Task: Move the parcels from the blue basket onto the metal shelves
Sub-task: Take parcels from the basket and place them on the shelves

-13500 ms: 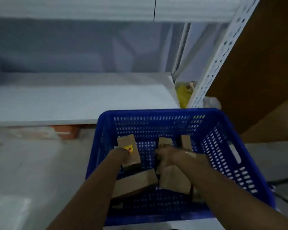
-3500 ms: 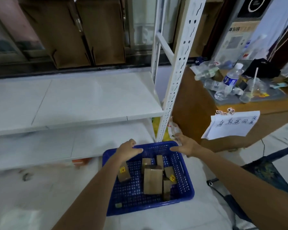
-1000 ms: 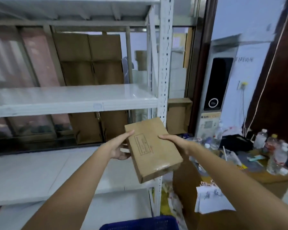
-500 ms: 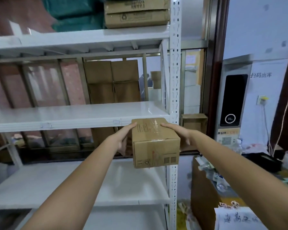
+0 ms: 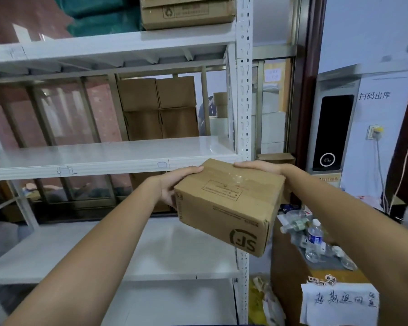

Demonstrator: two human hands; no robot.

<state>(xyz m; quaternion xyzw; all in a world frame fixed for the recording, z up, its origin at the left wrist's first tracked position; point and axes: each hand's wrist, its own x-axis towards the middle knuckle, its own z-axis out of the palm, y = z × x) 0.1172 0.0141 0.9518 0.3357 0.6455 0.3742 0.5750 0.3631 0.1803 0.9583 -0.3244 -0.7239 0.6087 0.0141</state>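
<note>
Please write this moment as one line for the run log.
step: carrying | cardboard parcel: tilted, in front of metal shelves | left hand: holds left side | right hand: holds far edge

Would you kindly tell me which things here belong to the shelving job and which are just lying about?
Job:
parcel
left hand
right hand
shelves

Lying about:
water bottles
handwritten paper
wall scanner
stored cartons
</note>
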